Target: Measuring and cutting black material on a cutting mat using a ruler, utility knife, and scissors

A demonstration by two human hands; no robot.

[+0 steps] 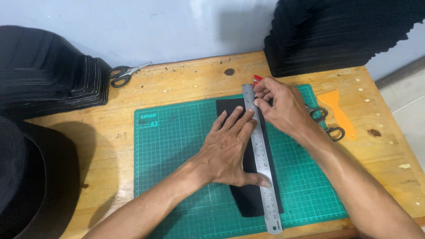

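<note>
My left hand (230, 148) lies flat, fingers spread, pressing a steel ruler (264, 177) onto a black strip of material (250, 201) on the green cutting mat (177, 150). The thumb rests on the ruler's lower part. My right hand (281, 106) is at the ruler's far end, fingers closed around a small tool with a red tip (256, 79) held against the ruler's right edge. Most of the tool is hidden by the fingers.
Black-handled scissors (124, 74) lie at the back left of the wooden table (110, 132). Another pair of scissors (327, 124) and an orange scraper (338, 110) lie right of my right hand. Stacks of black material (336, 35) stand at back right and at the left (48, 71).
</note>
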